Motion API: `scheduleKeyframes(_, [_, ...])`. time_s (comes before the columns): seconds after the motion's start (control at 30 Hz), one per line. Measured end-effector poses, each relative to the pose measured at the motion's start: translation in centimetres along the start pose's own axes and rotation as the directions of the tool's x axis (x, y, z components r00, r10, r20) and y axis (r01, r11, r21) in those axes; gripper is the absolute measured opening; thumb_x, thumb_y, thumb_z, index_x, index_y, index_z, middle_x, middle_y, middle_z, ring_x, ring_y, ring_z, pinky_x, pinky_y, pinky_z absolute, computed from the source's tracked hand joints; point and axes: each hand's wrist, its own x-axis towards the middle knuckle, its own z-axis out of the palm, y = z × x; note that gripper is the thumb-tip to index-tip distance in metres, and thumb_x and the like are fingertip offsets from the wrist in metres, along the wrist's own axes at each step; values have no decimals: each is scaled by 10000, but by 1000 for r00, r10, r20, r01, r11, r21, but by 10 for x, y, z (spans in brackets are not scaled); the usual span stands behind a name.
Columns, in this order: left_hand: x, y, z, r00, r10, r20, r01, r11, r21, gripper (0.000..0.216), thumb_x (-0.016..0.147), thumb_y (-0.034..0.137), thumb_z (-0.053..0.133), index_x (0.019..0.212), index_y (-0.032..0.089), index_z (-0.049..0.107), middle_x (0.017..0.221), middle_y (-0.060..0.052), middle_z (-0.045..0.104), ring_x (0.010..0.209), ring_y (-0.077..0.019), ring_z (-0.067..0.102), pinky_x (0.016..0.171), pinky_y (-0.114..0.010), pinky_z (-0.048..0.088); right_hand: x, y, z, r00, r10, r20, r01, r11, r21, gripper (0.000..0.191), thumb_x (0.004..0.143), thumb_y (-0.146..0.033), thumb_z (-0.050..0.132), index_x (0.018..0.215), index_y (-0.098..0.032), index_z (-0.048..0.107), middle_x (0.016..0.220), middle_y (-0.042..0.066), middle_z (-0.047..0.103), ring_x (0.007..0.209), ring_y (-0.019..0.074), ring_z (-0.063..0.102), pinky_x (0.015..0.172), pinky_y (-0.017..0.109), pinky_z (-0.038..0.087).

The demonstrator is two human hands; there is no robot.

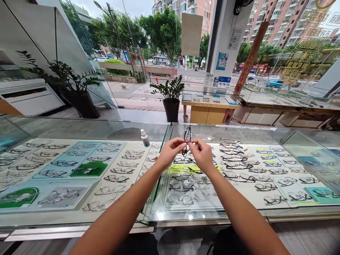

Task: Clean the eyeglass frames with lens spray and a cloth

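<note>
Glasses (187,136) sit in the pinching grip of left hand (170,151) and right hand (202,155) (above the surface (66,129)); uneven twisting could bend them.

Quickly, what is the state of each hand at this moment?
Left hand: closed, fingertips pinching the black eyeglasses above the glass counter.
Right hand: closed, fingertips pinching the black eyeglasses too.

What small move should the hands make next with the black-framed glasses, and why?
Probably keep the right hand pinching the black-framed glasses and free the left hand toward the small white plastic bottle. Both hands pinch the frame upright above the glass display counter, and the bottle stands close on the left.
</note>
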Motion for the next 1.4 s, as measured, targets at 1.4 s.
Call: scheduleKeyframes(1.4, [10,-15,-12,999,18,39,-25,983,180,425,831,613,792,926,199,760,885,-36,715,792,-155,618,738,-281,533,8,2,-9,969,-228,97,244,942,-231,357,1108,-342,417,1233,-218,728,1254,114,725,1190,252,665,1034,406,517])
